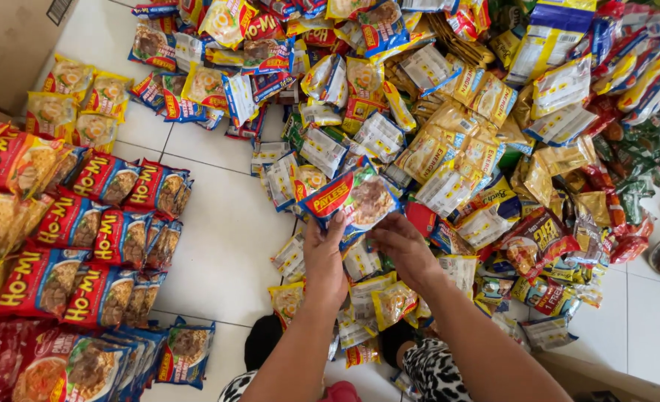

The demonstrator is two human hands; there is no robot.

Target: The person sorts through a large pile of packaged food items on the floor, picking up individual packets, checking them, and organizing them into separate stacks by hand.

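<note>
Head view — both hands' grip pinches blue-edged noodle packet's lower edge — packet above.

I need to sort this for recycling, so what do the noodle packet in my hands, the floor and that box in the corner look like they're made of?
Blue noodle packet: thin glossy plastic film, shiny and crinkled. Floor: glazed white tile, with grout lines. Box: plain brown cardboard, matte.

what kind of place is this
Probably a home floor or small shop's back room used for sorting stock. The white tiled floor is covered with a loose heap of snack and noodle packets, neat rows of red noodle packs lie beside it, and a cardboard box stands nearby.
</note>
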